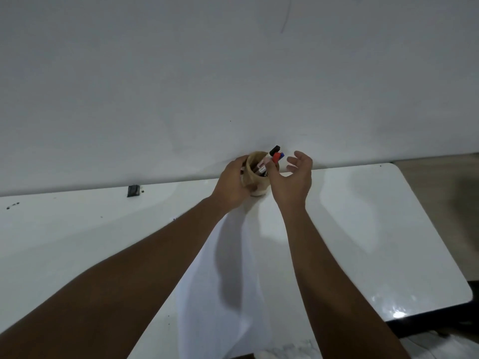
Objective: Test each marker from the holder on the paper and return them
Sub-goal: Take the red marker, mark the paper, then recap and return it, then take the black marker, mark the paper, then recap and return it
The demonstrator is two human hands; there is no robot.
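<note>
A round tan holder (255, 165) stands at the table's far edge against the wall, tilted toward me. Several markers stick out of it, among them one with a black cap (274, 149), one red (276, 157) and one blue (282, 155). My left hand (233, 186) wraps around the holder's left side. My right hand (293, 181) is just right of the holder, thumb and forefinger at the markers' barrels, the other fingers spread; whether they pinch a marker is hidden. A white sheet of paper (233, 294) lies on the table between my forearms.
The white table (375, 229) ends at a rounded corner on the right, with floor beyond. A small dark object (133, 190) lies at the far edge to the left, and dark specks (13, 205) dot the far left. A plain wall rises behind.
</note>
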